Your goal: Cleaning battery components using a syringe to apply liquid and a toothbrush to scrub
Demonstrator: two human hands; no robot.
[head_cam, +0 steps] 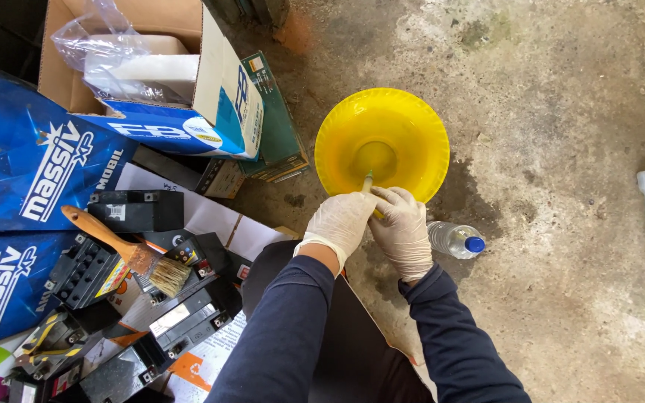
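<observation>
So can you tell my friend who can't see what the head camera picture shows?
Two gloved hands, left hand and right hand, hold a thin stick reaching into a yellow bowl on a concrete floor. A plastic bottle lies beside them; a paintbrush rests on black batteries to the left.

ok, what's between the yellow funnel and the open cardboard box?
Head view: a dark green flat box lies on the concrete floor between the yellow funnel and the open cardboard box, leaning against the box; then bare floor.

Bare concrete floor (pixel 561 112) right of yellow funnel (pixel 382 142) — batteries (pixel 136 210), boxes (pixel 151 67) crowd left, bottle (pixel 457 240) beside hands (pixel 375 224)
</observation>
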